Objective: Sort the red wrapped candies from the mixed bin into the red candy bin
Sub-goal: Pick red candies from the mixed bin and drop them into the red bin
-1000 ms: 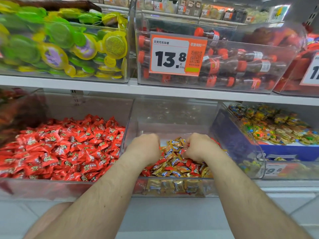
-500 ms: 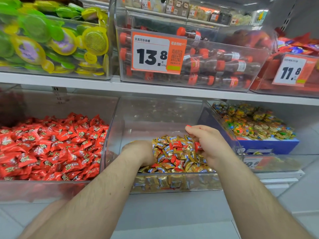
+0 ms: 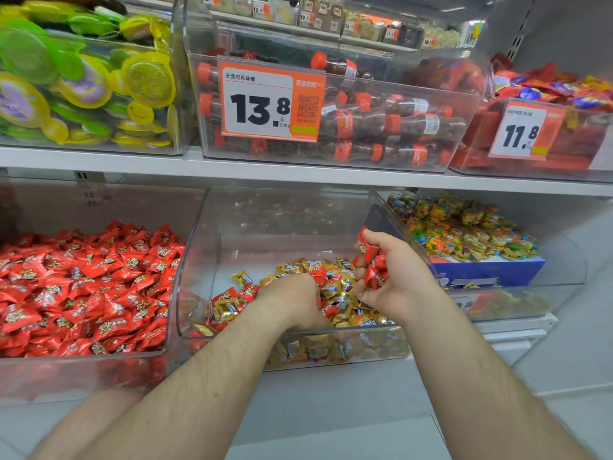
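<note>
A clear mixed bin [image 3: 199,260] on the lower shelf holds gold wrapped candies [image 3: 335,280] mixed with red ones. My right hand [image 3: 398,277] is raised above the pile at the bin's right side and grips several red wrapped candies [image 3: 371,257]. My left hand [image 3: 292,303] is down in the pile with fingers buried among the wrappers; what it holds is hidden. To the left stands the red candy bin [image 3: 83,370], heaped with red wrapped candies [image 3: 83,293].
A bin of multicoloured candies [image 3: 464,227] with a blue box stands to the right. The upper shelf [image 3: 298,174] carries bins of green and yellow jelly cups [image 3: 83,81], cola-bottle sweets [image 3: 381,121] with a 13.8 price tag, and red packets [image 3: 547,84].
My right hand has lifted out of the pile, now showing several red candies in its grip. My left hand has stayed in the mixed bin. The camera moved closer.
</note>
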{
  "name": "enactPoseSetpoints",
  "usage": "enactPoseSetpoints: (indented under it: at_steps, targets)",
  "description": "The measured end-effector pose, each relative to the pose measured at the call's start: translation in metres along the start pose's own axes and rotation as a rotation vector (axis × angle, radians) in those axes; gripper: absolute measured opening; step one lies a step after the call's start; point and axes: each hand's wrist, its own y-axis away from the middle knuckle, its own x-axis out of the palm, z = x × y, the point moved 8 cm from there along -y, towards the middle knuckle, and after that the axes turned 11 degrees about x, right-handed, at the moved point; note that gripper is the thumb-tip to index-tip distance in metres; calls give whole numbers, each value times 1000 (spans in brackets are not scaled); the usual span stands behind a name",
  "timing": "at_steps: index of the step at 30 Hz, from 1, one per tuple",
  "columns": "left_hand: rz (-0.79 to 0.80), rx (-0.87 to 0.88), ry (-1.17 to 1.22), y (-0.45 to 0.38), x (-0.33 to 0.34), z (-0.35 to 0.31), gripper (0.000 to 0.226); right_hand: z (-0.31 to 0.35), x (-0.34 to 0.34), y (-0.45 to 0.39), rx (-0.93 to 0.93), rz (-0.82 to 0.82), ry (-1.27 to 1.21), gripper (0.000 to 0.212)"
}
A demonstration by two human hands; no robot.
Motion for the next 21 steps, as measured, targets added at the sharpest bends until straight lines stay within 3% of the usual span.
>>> enactPoseSetpoints:
  at_steps: [3, 5, 8, 10, 12, 16, 21]
  targets:
    - [-91, -10, 47, 4, -8, 0, 25, -6, 4, -2, 98, 102, -118, 24]
    - [-240, -31, 204, 11, -26, 2, 24, -6, 11, -2, 129, 170, -211, 22]
    - [-402, -21, 745, 31, -52, 8, 26, -5, 25, 2, 138, 252, -297, 15]
    - [-381, 4, 1235, 44, -61, 11, 28, -6, 34, 4, 124, 279, -296, 12]
    - [-334, 16, 1559, 58, -68, 18, 27, -9, 47, 5, 118, 311, -277, 15]
    - [-310, 52, 1839, 85, -84, 41, 15, -19, 80, 13, 138, 401, -195, 18]
    - [-344, 27, 2014, 122, -99, 88, 12, -37, 117, 33, 194, 466, -92, 22]
